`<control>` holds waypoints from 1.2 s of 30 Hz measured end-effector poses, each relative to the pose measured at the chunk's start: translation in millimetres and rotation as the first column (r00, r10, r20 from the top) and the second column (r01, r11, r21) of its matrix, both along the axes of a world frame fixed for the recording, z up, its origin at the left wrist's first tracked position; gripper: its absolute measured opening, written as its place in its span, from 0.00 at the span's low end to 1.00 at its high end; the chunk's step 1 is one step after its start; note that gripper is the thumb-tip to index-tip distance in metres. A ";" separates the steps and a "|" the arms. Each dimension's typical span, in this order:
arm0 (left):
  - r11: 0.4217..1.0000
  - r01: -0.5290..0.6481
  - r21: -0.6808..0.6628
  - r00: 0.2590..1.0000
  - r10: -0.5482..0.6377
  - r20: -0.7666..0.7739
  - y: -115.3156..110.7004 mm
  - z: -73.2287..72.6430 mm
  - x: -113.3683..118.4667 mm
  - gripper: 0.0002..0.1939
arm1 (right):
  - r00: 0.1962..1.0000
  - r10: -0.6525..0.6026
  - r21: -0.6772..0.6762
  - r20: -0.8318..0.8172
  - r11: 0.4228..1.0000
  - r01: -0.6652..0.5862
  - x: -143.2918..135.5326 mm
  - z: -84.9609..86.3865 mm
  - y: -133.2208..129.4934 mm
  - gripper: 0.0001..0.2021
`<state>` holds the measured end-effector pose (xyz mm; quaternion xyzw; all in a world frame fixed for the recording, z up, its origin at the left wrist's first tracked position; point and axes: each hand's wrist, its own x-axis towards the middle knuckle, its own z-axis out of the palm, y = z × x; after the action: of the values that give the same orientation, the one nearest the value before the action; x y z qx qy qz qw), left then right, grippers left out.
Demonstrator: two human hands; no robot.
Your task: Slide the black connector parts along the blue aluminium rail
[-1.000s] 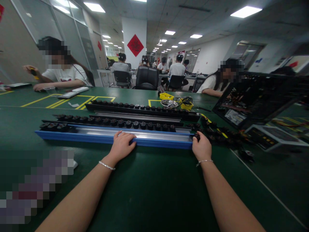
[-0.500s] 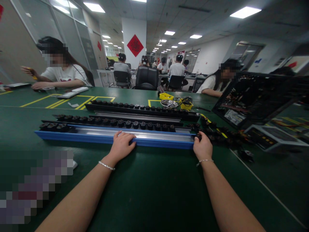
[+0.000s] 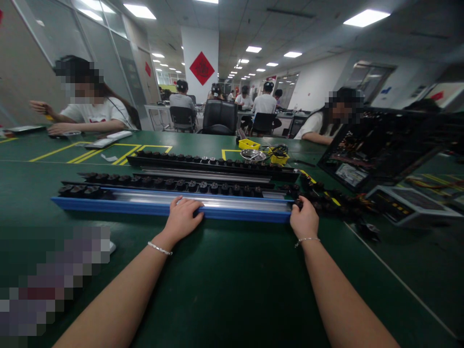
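A long blue rail [image 3: 119, 207] with a shiny silver channel lies across the green table. Three round black modules, apparently sockets, sit at its left end. My left hand [image 3: 183, 217] is closed over the rail's near wall around the middle, fingertips on the channel side. At the right end, my right hand [image 3: 305, 220] pinches a small black socket module [image 3: 297, 203] against the opening of the channel. The fingers partly hide that module. Just behind the blue rail runs a black strip [image 3: 170, 183] filled with a row of similar modules.
Farther back lies another black strip [image 3: 217, 162] of modules. Loose black modules [image 3: 322, 195] are heaped to the right, near a grey power supply box [image 3: 409, 205] and an open computer case [image 3: 362, 150]. A metal dish [image 3: 253, 154] and yellow bins [image 3: 249, 144] stand behind. Co-workers sit around.
Both hands and the blue rail hold their places. Only a very slight shift of the camera view shows.
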<state>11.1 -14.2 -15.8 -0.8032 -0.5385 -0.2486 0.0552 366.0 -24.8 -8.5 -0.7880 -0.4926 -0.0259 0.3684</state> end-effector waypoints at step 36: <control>1.000 -0.008 -0.014 1.000 0.007 -0.014 -0.3 1.4 0.0 0.11 | 0.989 -0.143 0.171 0.035 0.976 0.135 42.0 -0.1 -3.3 0.23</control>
<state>11.1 -14.6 -14.4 -0.8032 -0.5429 -0.2390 0.0540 408.0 -28.1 -8.6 -0.7859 -0.4408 -0.1114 0.4191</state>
